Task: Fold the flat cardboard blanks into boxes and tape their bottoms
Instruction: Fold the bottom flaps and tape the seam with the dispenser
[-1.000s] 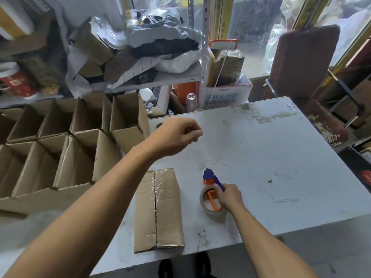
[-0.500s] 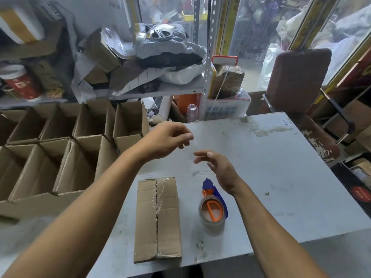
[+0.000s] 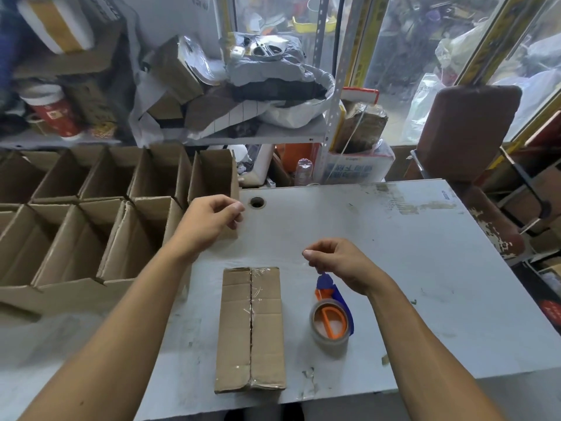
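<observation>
A folded cardboard box [image 3: 250,329] lies bottom up on the white table [image 3: 409,284], with clear tape along its centre seam. To its right rests a tape roll in an orange and blue dispenser [image 3: 331,322]. My left hand [image 3: 209,223] hovers above the box's far end with its fingertips pinched together. My right hand [image 3: 337,259] hovers over the dispenser, thumb and forefinger pinched. A faint, nearly invisible strip of clear tape [image 3: 273,238] stretches between the two hands.
Several open folded boxes [image 3: 91,232] stand in rows at the left, against the table edge. A cable hole [image 3: 257,202] sits in the table's far side. A cluttered shelf [image 3: 243,135] is behind, and a brown chair [image 3: 467,126] at the far right.
My right hand let go of the dispenser, rose and pinched the tape strip's other end. My left hand stayed raised with its end. The dispenser now stands alone.
</observation>
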